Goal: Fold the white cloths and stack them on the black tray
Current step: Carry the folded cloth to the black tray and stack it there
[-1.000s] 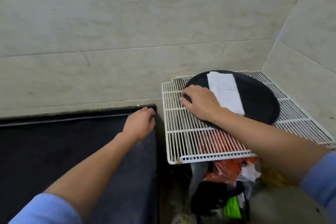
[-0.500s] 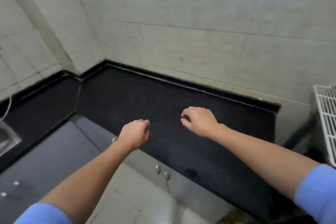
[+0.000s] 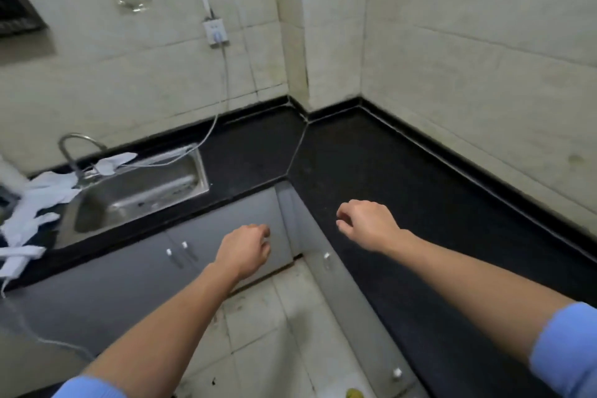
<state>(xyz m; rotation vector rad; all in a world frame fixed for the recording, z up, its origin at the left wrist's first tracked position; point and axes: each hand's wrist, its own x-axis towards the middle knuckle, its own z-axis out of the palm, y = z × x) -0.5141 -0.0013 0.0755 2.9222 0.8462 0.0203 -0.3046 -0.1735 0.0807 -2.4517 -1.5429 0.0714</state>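
A heap of crumpled white cloths lies at the far left, on the black counter beside the steel sink. My left hand hangs in mid-air in front of the grey cabinet doors, fingers curled loosely, holding nothing. My right hand hovers over the black counter's front edge, fingers bent and slightly apart, also holding nothing. Both hands are well to the right of the cloths. The black tray and the folded cloth on it are out of view.
The L-shaped counter wraps the tiled corner. A curved tap stands behind the sink. A white cable runs from a wall socket down to the sink. Grey cabinets and a tiled floor lie below.
My view has swung left, from the wire rack with the tray, across the counter, to the corner and sink. Both hands came off the tray and counter and now hang free.
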